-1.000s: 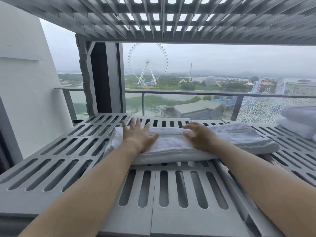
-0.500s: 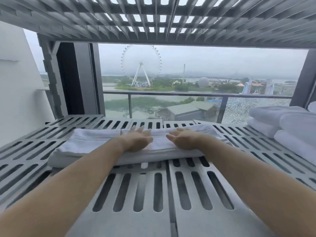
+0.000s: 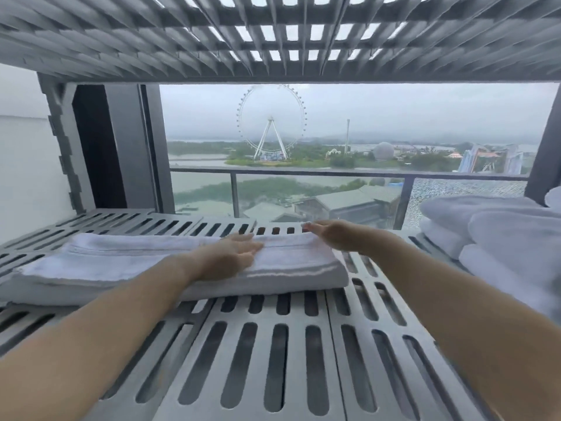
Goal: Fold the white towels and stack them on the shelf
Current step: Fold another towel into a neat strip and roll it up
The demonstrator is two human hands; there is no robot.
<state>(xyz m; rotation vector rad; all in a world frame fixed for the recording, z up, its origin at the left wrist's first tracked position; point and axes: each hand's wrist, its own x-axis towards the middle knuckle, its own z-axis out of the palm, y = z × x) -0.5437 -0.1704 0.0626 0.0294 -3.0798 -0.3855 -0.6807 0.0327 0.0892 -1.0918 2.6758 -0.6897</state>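
White terry, folded into a long flat bundle, the towel (image 3: 136, 268) lay across the left half of the grey slatted shelf (image 3: 273, 354), its long side running left to right. The left hand (image 3: 233, 253) rested flat on top of it near its right end, fingers straight and close together, gripping nothing. The right hand (image 3: 334, 235) was at the towel's far right corner, fingers straight and pointing left, holding nothing; whether it touched the cloth could not be told. Both bare forearms reached in from the near edge over the slats. Apart from this towel, a pile (image 3: 485, 229) of more folded white towels sat at the shelf's right edge. An upper shelf (image 3: 273, 41) of the same grey slats ran overhead. Behind the shelf stood a glass railing (image 3: 303, 172), and far beyond it a Ferris wheel (image 3: 271, 123) rose by water under a grey sky. A white wall (image 3: 24, 165) closed the left side.
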